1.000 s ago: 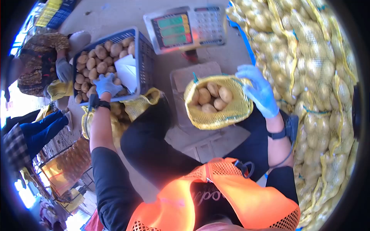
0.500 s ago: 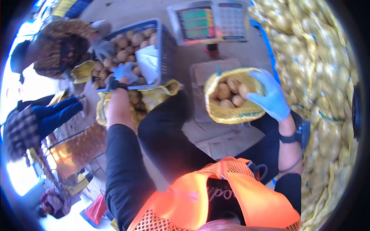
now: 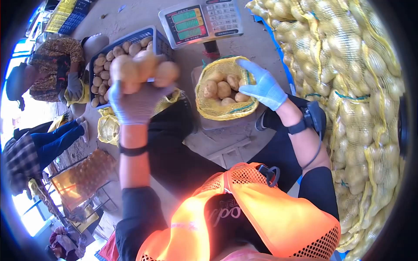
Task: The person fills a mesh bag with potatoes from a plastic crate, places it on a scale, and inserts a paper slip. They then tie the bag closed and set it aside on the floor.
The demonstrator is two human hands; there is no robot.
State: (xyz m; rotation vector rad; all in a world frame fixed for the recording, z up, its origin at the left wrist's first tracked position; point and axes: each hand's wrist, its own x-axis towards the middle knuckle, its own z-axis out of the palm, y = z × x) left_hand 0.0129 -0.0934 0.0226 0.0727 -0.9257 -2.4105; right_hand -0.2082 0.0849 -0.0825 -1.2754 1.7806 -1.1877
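My left hand [image 3: 135,102], in a grey-blue glove, is raised in front of me and holds three potatoes [image 3: 143,69] in its palm. My right hand [image 3: 263,87], in a blue glove, grips the rim of a yellow mesh bag [image 3: 217,111] that holds several potatoes. The bag sits on the grey platform [image 3: 217,130] of a scale, below its display head [image 3: 200,21]. A blue crate [image 3: 159,41] full of potatoes stands behind my left hand, partly hidden by it.
A tall stack of filled yellow mesh bags [image 3: 348,87] lines the right side. Another person [image 3: 52,69] in a patterned top and grey gloves sits at the crate's left. More yellow bags [image 3: 106,128] lie on the floor by my left knee.
My left hand has come out of the crate and lifted toward me with three potatoes in it. My right hand stays on the bag's rim.
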